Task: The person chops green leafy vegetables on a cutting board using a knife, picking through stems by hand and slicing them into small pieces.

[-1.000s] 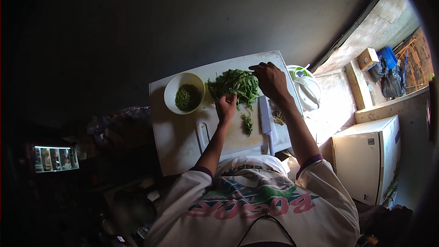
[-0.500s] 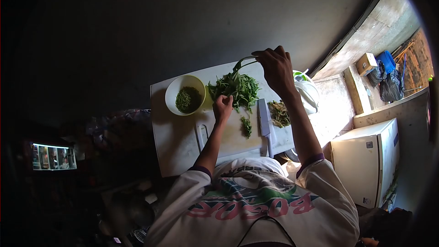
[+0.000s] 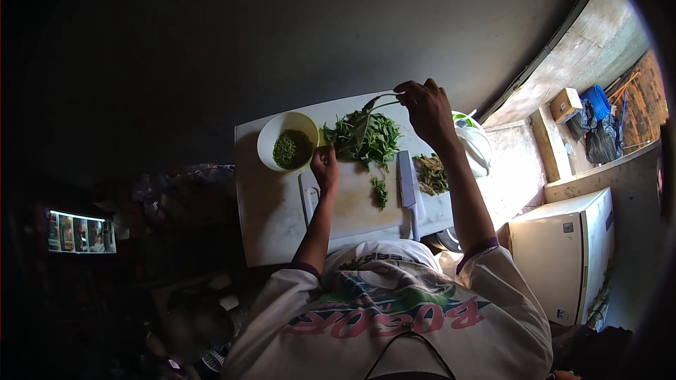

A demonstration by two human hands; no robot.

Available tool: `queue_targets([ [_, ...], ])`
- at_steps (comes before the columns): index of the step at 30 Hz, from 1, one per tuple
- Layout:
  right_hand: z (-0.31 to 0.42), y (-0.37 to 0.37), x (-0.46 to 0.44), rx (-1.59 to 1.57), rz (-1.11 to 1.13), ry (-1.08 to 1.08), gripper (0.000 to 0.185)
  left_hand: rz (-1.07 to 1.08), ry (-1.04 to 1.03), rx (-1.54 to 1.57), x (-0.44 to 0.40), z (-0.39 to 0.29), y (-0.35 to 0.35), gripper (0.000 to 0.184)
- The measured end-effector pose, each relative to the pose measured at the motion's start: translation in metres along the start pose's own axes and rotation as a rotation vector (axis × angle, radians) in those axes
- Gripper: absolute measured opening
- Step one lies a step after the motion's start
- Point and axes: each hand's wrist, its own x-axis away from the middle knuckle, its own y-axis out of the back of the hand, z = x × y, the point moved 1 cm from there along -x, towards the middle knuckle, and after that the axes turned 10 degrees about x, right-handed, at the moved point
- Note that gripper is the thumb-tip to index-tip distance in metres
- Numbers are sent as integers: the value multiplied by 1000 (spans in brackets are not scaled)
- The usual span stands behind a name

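Where the right fingers (image 3: pixel 404 89) pinch, a leafy stem (image 3: pixel 371 103) arches leftward.

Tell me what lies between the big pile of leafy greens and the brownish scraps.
In the head view, the knife, its blade end, lies between the leafy greens and the brownish scraps.

A pale short-sleeved T-shirt (image 3: pixel 415 299) clothes the wearer on my distant feed, its pink lettering (image 3: pixel 387 319) (upside down from where I watch) set on a green and dark-blue print (image 3: pixel 384 287), with smaller dark letters (image 3: pixel 386 257) near the hem. Purple bands (image 3: pixel 479 255) edge the sleeves (image 3: pixel 508 287); a black cord (image 3: pixel 408 333) loops at the chest; left hand (image 3: pixel 324 165) and right hand (image 3: pixel 427 114) are bare.
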Motion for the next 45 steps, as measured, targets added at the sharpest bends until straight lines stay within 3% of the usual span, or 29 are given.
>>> queue_targets([
  [1, -1, -5, 4, 25, 38, 37, 13, 4, -102, -37, 6, -30, 1, 24],
  [5, 18, -6, 18, -14, 171, 73, 10, 102, -138, -42, 22, -110, 3, 20],
  [7, 21, -13, 24, -50, 278, 77, 13, 265, -699, -169, 25, -142, 1, 28],
  [8, 23, -18, 29, -53, 280, 81, 13, 261, -698, -172, 32, -154, 2, 28],
  [10, 34, -27, 41, -181, 378, -21, 18, 590, -311, 103, 47, -171, 3, 36],
  [11, 33, -31, 45, -210, 385, 20, 21, 599, -155, 179, 52, -167, 6, 34],
  [12, 35, -30, 48, -215, 389, 20, 21, 597, -151, 174, 56, -162, 13, 34],
  [14, 41, -29, 52, -376, 562, -56, 22, 593, 108, 159, 60, -150, 28, 32],
  [18, 40, -37, 66, -560, 659, 8, 26, 541, 114, 204, 72, -141, 52, 25],
  [20, 44, -43, 70, -579, 849, -58, 33, 545, 181, 138, 74, -144, 65, 21],
  [23, 53, -37, 73, -692, 830, -26, 18, 481, 256, 226, 78, -143, 82, 20],
  [27, 39, -70, 84, -920, 756, 65, 24, 498, 303, 217, 82, -138, 103, 19],
  [29, 46, -66, 87, -1068, 792, -320, 18, 513, 272, 195, 85, -141, 107, 20],
  [36, 59, -80, 105, -1082, 631, -451, 21, 498, 366, 257, 87, -141, 113, 21],
  [40, 68, -76, 110, -979, 591, -309, 19, 639, 348, 58, 70, -115, 121, 23],
  [45, 82, -79, 120, -820, 572, -175, 23, 584, 396, 424, 72, -153, 85, 19],
])
